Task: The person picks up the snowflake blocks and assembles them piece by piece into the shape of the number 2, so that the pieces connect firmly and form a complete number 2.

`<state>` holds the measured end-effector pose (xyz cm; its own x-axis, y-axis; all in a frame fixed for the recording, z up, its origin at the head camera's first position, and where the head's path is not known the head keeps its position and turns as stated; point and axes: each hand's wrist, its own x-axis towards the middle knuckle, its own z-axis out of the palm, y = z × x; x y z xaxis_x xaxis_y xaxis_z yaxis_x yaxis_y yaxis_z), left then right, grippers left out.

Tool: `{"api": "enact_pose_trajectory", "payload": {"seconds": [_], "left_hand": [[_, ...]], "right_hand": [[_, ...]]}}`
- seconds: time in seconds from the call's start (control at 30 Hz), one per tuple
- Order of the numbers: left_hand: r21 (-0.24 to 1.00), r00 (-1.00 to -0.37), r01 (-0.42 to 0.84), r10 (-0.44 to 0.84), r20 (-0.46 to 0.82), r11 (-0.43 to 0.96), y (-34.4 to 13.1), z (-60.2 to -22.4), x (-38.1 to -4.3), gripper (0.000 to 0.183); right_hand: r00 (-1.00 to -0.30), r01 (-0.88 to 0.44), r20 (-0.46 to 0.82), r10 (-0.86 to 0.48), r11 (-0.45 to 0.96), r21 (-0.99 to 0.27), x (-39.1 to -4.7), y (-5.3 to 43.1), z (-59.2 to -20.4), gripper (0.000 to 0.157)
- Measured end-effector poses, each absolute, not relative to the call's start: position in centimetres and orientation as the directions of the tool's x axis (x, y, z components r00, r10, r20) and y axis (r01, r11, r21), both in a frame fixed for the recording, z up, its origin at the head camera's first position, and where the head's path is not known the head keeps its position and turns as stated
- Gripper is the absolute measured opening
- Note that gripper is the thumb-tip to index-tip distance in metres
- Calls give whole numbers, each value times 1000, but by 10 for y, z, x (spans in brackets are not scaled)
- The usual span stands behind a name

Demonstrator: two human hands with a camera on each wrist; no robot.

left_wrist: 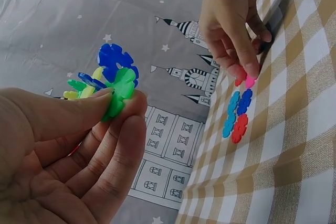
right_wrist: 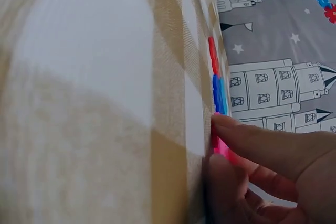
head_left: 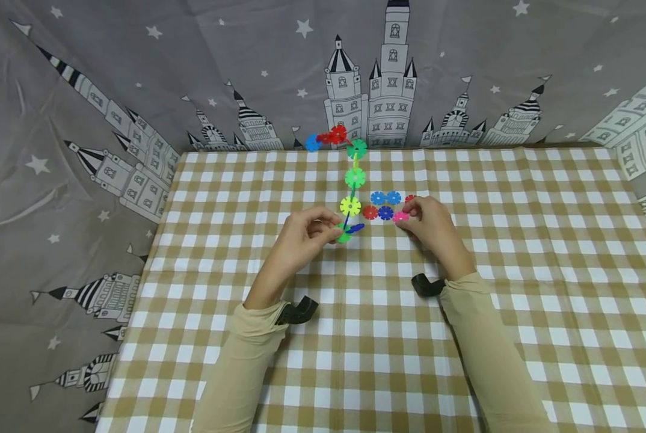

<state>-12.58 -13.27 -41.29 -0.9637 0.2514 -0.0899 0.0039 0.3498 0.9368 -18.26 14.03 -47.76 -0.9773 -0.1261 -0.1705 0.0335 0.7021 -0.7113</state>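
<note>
My left hand [head_left: 307,234] pinches a green notched flower disc [left_wrist: 122,90] between thumb and fingers. It is the near end of a raised chain of interlocked discs, with a dark blue disc [left_wrist: 111,60] slotted in beside it. From there the chain runs through a yellow disc [head_left: 350,205] and green ones to a red disc [head_left: 337,134] and a light blue disc [head_left: 313,142]. Over the table, the thumb and fingers of my right hand [head_left: 433,225] pinch a pink disc [head_left: 401,217], partly covering it in the right wrist view.
Loose discs lie close together left of the right hand: a red one [head_left: 370,212], a dark blue one [head_left: 385,213] and two light blue ones [head_left: 378,197]. Another red disc [head_left: 410,199] shows behind the right fingers. A checked cloth [head_left: 355,361] covers the table; a grey castle-print curtain [head_left: 279,48] hangs behind.
</note>
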Motion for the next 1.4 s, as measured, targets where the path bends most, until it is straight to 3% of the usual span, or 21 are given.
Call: {"api": "enact_pose_trajectory", "payload": {"seconds": [0.17, 0.33, 0.47, 0.73, 1.4], "left_hand": [[937, -965, 23, 254, -71, 349, -132, -413, -125, 13], [927, -965, 55, 257, -46, 370, -132, -415, -125, 13], [924, -965, 66, 260, -37, 377, -132, -415, -125, 14], [917, -961, 70, 272, -43, 392, -132, -415, -125, 14], [908, -962, 74, 268, -44, 413, -131, -412, -124, 12]], "right_hand": [[-972, 83, -204, -118, 637, -766, -179, 143, -475, 29], [-962, 88, -150, -228, 262, -961, -170, 142, -463, 23], [-944, 56, -71, -323, 56, -997, -157, 133, -446, 21], [-938, -23, 1, -347, 61, -998, -145, 118, -435, 20], [-930, -54, 36, -365, 40, -998, -141, 110, -433, 16]]}}
